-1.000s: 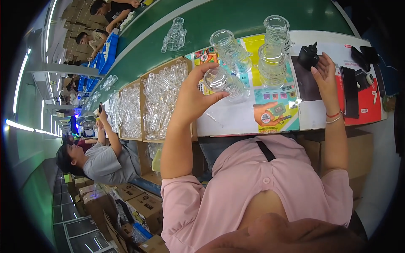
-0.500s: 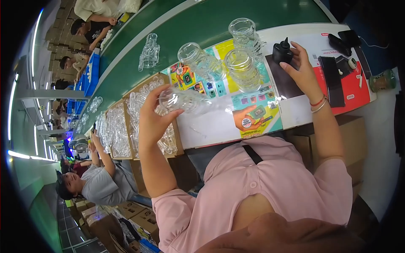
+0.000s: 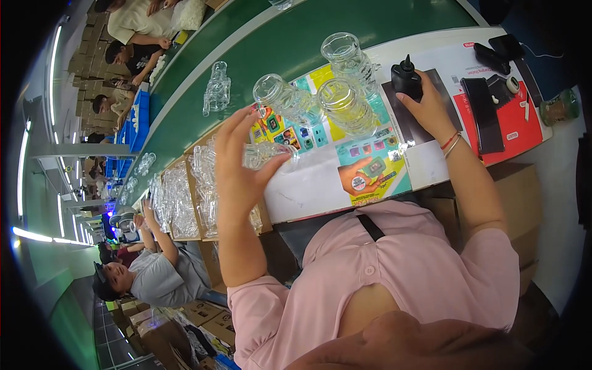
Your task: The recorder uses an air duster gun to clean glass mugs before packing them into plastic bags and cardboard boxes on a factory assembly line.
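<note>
My left hand (image 3: 237,163) is curled about a small clear glass piece (image 3: 268,154), its thumb crossing near one end; part of the glass is hidden behind the hand. My right hand (image 3: 425,102) grips a black squeeze bottle (image 3: 407,81) with a pointed nozzle, which is upright over a dark patch of the board. Between my hands, three larger clear glass vessels with round open mouths sit close together: a left one (image 3: 283,98), a near one (image 3: 346,108) and a far one (image 3: 348,55).
Left of the board, a cardboard box (image 3: 266,216) holds many clear glass pieces. Another glass piece (image 3: 217,89) lies on the green bench (image 3: 246,68). At right are a phone (image 3: 481,114), a black case (image 3: 491,63) and a jar (image 3: 560,106). Co-workers sit along the left.
The glass piece in my left hand has turned, and the fingers have risen and spread more. My right hand has closed around the black bottle, which it was only beside before.
</note>
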`<state>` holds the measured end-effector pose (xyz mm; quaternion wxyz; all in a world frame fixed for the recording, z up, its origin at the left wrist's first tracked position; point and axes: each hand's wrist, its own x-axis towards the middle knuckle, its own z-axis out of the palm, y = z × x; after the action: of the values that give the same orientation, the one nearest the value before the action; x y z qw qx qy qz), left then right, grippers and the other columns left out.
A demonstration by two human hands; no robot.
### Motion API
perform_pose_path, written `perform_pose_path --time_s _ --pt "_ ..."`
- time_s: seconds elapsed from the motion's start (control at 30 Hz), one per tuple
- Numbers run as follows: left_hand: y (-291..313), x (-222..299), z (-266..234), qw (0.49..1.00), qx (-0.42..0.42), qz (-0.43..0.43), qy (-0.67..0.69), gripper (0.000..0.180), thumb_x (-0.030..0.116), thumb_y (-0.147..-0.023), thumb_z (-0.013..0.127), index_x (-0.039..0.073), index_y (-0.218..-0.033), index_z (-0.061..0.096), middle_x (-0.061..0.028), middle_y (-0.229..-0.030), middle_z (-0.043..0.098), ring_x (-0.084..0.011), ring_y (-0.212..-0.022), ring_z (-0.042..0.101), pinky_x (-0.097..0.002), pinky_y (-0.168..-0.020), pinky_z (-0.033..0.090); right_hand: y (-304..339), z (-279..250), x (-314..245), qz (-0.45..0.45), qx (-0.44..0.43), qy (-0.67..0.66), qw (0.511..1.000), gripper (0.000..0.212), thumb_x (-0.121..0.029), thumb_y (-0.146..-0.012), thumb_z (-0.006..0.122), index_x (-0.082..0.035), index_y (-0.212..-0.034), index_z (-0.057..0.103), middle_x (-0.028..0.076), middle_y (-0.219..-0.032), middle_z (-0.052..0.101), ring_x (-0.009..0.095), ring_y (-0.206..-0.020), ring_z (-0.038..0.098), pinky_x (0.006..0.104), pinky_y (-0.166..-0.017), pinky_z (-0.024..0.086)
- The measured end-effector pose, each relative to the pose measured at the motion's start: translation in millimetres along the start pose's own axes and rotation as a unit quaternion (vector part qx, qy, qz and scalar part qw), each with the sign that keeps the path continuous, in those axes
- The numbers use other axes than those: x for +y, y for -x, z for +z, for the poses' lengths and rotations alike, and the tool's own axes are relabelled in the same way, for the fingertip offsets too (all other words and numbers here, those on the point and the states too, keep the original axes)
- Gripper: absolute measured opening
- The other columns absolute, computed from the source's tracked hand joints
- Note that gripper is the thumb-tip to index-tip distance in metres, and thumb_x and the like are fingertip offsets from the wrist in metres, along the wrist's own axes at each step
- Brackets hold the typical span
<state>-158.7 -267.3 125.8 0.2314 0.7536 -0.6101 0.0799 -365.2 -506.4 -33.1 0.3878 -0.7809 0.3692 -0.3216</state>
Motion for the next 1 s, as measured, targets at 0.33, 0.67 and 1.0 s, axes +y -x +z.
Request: perform_pose_path --time_s 0.33,0.67,1.0 --pt "-55 31 52 0.973 -0.092 0.018 0.213 0.057 0.005 -0.059 0.076 0.005 -0.111 0.053 -0.0101 -0.107 0.057 -0.0222 -0.097 0.056 -0.0301 -0.083 0.045 3 4 -1 -0.004 0.008 0.011 1.0 0.055 -0.018 -0.074 0.065 -0.004 -0.121 0.04 0.019 -0.111 0.052 0.032 -0.104 0.051 0.0361 -0.089 0.04" --pt "-39 33 52 0.985 -0.026 -0.015 0.172 0.057 0.008 -0.053 0.081 0.001 -0.103 0.055 -0.0101 -0.095 0.06 -0.0192 -0.082 0.059 -0.0289 -0.075 0.047 1 3 3 -0.036 0.004 0.013 0.999 0.053 -0.018 -0.075 0.065 -0.002 -0.119 0.039 0.018 -0.11 0.053 0.031 -0.104 0.052 0.0342 -0.087 0.04" --pt "-32 29 39 0.983 -0.063 -0.006 0.17 0.058 0.003 -0.055 0.077 0.004 -0.108 0.055 -0.0106 -0.101 0.057 -0.0227 -0.091 0.057 -0.0305 -0.077 0.047 2 4 2 -0.034 0.006 0.017 0.999 0.051 -0.017 -0.075 0.064 -0.001 -0.118 0.04 0.018 -0.11 0.053 0.032 -0.104 0.051 0.0342 -0.088 0.039"
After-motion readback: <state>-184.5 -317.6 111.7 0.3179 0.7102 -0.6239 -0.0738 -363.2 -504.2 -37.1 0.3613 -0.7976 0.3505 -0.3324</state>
